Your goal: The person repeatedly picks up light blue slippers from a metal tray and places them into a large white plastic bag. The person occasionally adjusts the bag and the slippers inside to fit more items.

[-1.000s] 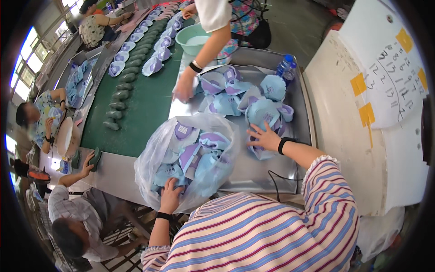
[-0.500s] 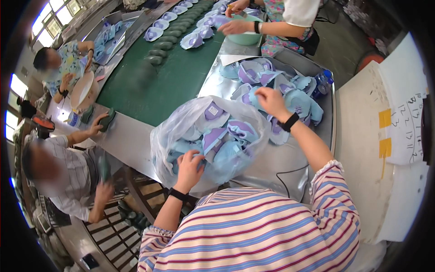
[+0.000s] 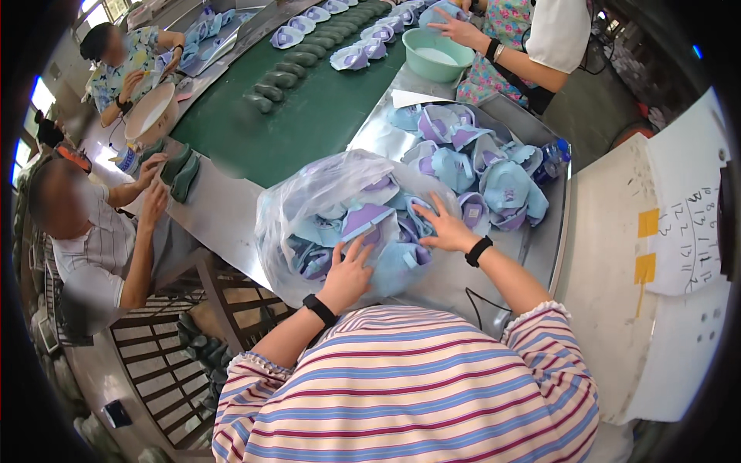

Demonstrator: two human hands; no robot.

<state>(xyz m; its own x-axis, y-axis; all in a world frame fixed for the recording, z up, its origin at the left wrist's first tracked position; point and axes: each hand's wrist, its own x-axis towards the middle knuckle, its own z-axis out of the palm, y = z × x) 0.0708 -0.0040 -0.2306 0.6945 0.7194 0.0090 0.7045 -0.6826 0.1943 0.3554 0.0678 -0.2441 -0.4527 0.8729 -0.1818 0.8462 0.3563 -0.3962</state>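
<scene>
A clear plastic bag [image 3: 297, 197] stands in front of me, mouth open, full of light blue and purple shoe uppers [image 3: 367, 218]. My left hand [image 3: 349, 274] lies over the near left of its contents, fingers spread and touching the uppers. At the bag's right side, my right hand [image 3: 449, 228] reaches in among the uppers with fingers apart. Neither hand has closed round anything. More uppers [image 3: 505, 185] are heaped just beyond my right hand, on a metal tray [image 3: 557, 251].
Green shoe lasts [image 3: 285, 79] and rows of uppers [image 3: 350, 58] line a green work surface [image 3: 247, 150]. A bottle [image 3: 552, 162] stands by the heap. A co-worker at the far right is beside a green basin [image 3: 438, 65]; another at left handles green lasts [image 3: 184, 176]. A cable [image 3: 475, 305] lies near me.
My right hand has moved from the heap on the tray down to the bag's right side. My left hand has shifted right across the bag's contents. The view has shifted slightly.
</scene>
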